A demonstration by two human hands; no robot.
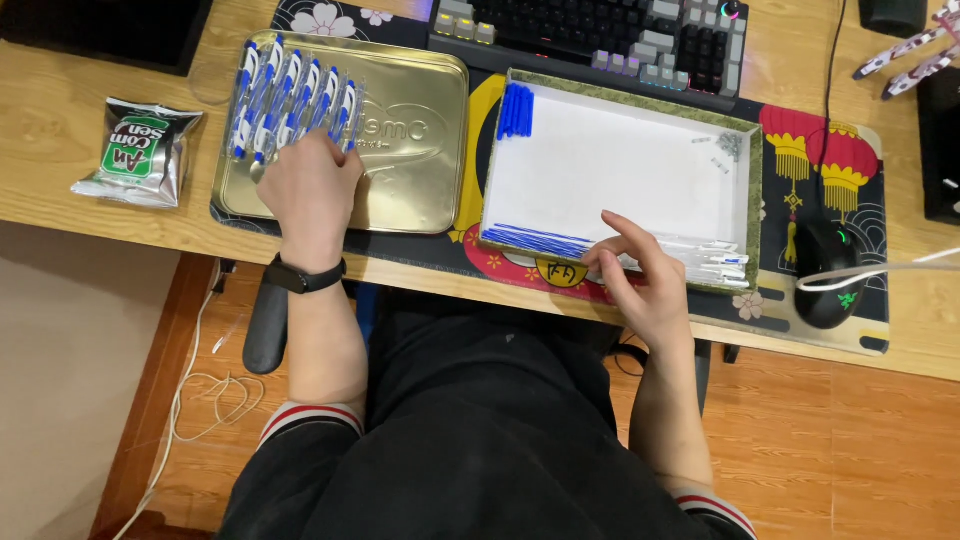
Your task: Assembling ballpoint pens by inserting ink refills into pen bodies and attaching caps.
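Note:
My left hand (308, 190) rests on a gold metal tin lid (420, 150), its fingers touching a row of several assembled blue-and-white pens (290, 95) laid along the lid's top left. My right hand (640, 275) reaches into the near edge of a shallow white box (620, 165), its fingertips pinching at thin blue refills (535, 240) and clear pen barrels (715, 260) lying along that edge. A bunch of blue pen caps (516, 110) lies in the box's far left corner. Small springs (730, 145) are in its far right corner.
A keyboard (600, 35) lies behind the box. At the right, a black mouse (828, 285) sits on a decorated desk mat (820, 150). A silver and green snack packet (140, 150) lies at the left on the wooden desk (60, 110). My lap is below the desk edge.

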